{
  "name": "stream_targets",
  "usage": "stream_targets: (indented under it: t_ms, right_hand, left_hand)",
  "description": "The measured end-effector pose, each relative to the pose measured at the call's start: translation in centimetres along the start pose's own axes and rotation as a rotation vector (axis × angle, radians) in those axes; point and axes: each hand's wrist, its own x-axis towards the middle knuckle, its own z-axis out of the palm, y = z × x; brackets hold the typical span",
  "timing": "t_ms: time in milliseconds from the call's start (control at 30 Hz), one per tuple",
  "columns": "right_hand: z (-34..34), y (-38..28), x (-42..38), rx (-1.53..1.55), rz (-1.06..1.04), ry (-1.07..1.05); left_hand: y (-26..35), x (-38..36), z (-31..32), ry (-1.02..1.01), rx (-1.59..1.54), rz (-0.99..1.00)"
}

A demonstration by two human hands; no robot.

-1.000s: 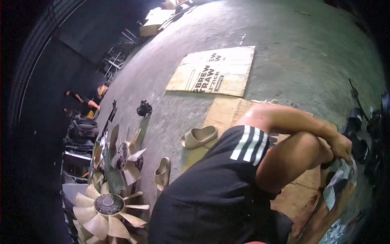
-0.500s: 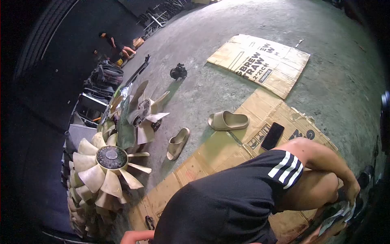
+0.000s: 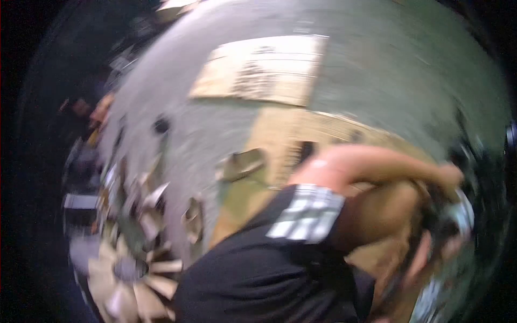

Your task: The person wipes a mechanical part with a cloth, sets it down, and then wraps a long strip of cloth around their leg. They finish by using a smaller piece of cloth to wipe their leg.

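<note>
The view is badly smeared by motion. My left hand (image 3: 451,178) is at the far right, its fingers seemingly closed on a pale rag (image 3: 464,209). My right hand (image 3: 453,245) appears lower down beside the rag, too blurred for its fingers to show. Dark shapes lie around both hands, and I cannot make out what they are. My bent knee (image 3: 393,215) sits just below my left arm. Cardboard (image 3: 274,126) is spread on the floor beneath me, with a dark phone (image 3: 306,151) on it.
A printed cardboard sheet (image 3: 215,81) lies farther off. Two slides, one (image 3: 245,164) at the cardboard and another (image 3: 193,220) on concrete, are left of me. Fan blades (image 3: 129,269) are piled lower left. A small black part (image 3: 161,125) and another person (image 3: 81,107) are beyond.
My view has swung, so the cardboard, slides and fan blades sit farther left. My left hand appears higher in view, still at the pale rag.
</note>
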Motion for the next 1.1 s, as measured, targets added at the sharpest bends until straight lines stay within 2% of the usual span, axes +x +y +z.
stream_targets:
  t_ms: [67,100,133,167,200,233,267,300,400,433,467,533,567,600,667,700,733,767,800,833,933,1033,1067,1100]
  right_hand:
    - [1.0,-1.4,-1.6,0.104,0.007,0.056]
    - [0.6,-1.4,-2.6,0.148,0.000,0.085]
    - [0.9,-1.0,-2.3,0.210,0.005,0.110]
    - [1.5,-0.9,-2.3,0.272,-0.005,0.108]
    - [1.4,-0.6,-2.3,0.295,-0.005,0.113]
    - [1.0,-0.5,-2.8,0.310,-0.007,0.129]
    - [1.3,-1.3,-2.5,0.206,-0.027,0.171]
    - [1.2,-1.3,-2.5,0.356,0.009,0.177]
    - [0.0,-1.1,-2.5,0.232,0.064,0.204]
    - [-1.2,1.5,-2.0,0.084,0.125,0.141]
    - [-1.0,2.2,-1.5,0.094,0.126,0.144]
    - [-0.6,3.2,-0.7,0.186,0.033,0.351]
    - [-0.7,1.9,-0.5,0.319,0.056,0.356]
    - [-0.6,0.3,-0.4,0.321,0.052,0.360]
    - [-0.5,-2.2,-0.2,0.827,0.132,0.391]
    - [-0.5,-2.9,0.0,0.828,0.122,0.395]
    - [-0.4,-3.4,0.2,0.955,0.156,0.384]
    - [-0.2,-3.8,0.3,1.081,0.191,0.370]
    - [0.2,-2.7,0.9,1.082,0.186,0.372]
    - [0.8,-0.9,1.8,0.902,0.099,0.292]
    - [1.9,-0.8,2.0,0.853,0.082,0.179]
    - [2.9,-1.2,2.4,0.971,-0.067,0.026]
    - [3.5,-2.7,2.7,1.144,0.035,0.113]
    - [3.9,-3.4,3.1,1.313,0.139,0.202]
  left_hand:
    - [2.2,-3.6,-1.9,-0.104,0.022,-0.110]
    - [2.1,-3.7,-2.6,-0.117,0.029,-0.011]
    - [1.0,-2.3,-1.4,-0.063,0.121,-0.003]
    - [3.0,-4.5,-2.9,-0.053,-0.115,-0.012]
    - [2.5,-4.0,-2.7,-0.009,-0.140,0.045]
    - [3.5,-4.1,-3.4,0.019,-0.166,0.017]
    - [2.3,-3.2,-3.1,0.068,-0.153,0.081]
    - [2.3,-3.0,-3.3,0.028,-0.154,0.046]
    - [3.6,-3.0,-3.2,0.110,-0.245,-0.003]
    - [3.5,-2.8,-2.9,0.106,-0.235,-0.007]
    - [3.7,-2.7,-2.6,0.143,-0.284,0.069]
    - [4.2,-2.6,-2.4,0.178,-0.327,0.151]
    - [5.0,-2.9,-2.4,0.167,-0.384,0.160]
    - [5.5,-3.0,-2.3,0.155,-0.441,0.170]
    - [5.0,-2.6,-2.4,0.088,-0.478,0.155]
    - [4.6,-2.3,-2.3,0.021,-0.517,0.135]
    - [4.4,-1.9,-1.9,0.018,-0.514,0.142]
    - [4.3,-1.7,-1.7,0.021,-0.676,0.110]
    - [4.4,-1.6,-1.5,0.024,-0.837,0.074]
    - [4.5,-1.4,-1.4,0.023,-0.833,0.074]
    - [5.4,-1.3,-0.6,0.144,-0.925,0.013]
    - [6.7,-1.4,0.0,0.170,-1.066,-0.064]
    - [6.2,-1.0,0.1,0.176,-1.067,-0.069]
    - [5.7,-0.6,0.0,0.268,-0.885,-0.060]
